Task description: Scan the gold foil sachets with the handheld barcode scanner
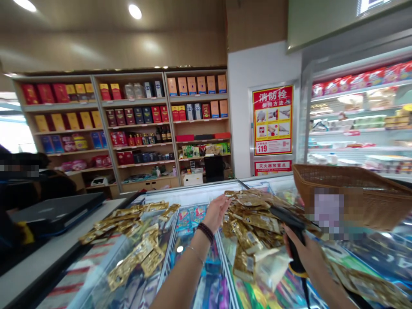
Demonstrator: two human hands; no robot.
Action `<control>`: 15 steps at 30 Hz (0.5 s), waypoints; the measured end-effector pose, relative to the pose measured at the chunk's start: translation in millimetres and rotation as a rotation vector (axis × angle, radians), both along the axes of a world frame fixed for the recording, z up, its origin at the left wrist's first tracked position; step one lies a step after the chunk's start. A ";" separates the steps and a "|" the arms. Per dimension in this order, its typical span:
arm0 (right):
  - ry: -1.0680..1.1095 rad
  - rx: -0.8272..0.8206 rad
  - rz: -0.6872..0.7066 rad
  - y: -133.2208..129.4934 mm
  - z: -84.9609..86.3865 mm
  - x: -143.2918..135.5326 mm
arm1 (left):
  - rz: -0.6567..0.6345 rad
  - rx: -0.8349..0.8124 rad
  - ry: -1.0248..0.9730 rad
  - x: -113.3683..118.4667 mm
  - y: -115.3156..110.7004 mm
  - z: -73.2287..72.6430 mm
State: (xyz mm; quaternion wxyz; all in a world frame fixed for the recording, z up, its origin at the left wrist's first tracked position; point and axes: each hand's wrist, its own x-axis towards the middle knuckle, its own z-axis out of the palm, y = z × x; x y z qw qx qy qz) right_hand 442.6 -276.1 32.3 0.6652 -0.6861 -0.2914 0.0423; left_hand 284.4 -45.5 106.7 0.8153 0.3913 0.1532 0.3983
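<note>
My left hand (pixel 216 211) reaches forward over the glass lid of a chest freezer (pixel 193 197), fingers spread, touching the edge of a heap of gold foil packets (pixel 254 223). A dark bead bracelet and a thin bangle sit on that wrist. My right hand (pixel 304 253) grips a black handheld barcode scanner (pixel 289 219), its head pointing left over the gold packets. A second pile of gold packets (pixel 135 227) lies on the freezer lid to the left.
A wicker basket (pixel 347 193) sits on the freezer at right. A person in dark clothes (pixel 35 184) stands behind a counter with a closed laptop (pixel 58 212) at left. Wooden shelves of boxed goods (pixel 138 120) line the back wall; an open chiller (pixel 360 124) stands at right.
</note>
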 end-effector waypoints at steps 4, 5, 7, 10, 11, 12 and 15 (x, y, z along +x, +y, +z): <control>0.115 0.063 0.098 19.0 9.9 -19.8 | 0.159 0.065 0.088 -71.7 25.3 -10.0; 0.133 0.073 0.126 25.9 13.2 -26.6 | 0.201 0.101 0.136 -93.5 32.6 -12.5; 0.152 0.080 0.205 42.6 19.6 -41.5 | 0.308 0.193 0.259 -138.7 47.6 -15.9; 0.166 0.088 0.347 73.5 25.8 -66.5 | 0.500 0.335 0.468 -204.2 67.9 -16.8; 0.164 0.080 0.394 84.8 26.6 -75.6 | 0.562 0.376 0.545 -223.9 73.4 -16.8; 0.154 0.067 0.431 96.2 27.0 -85.2 | 0.616 0.407 0.620 -242.2 77.8 -17.1; 0.095 0.017 0.496 128.3 25.3 -116.1 | 0.729 0.448 0.819 -287.3 84.5 -23.5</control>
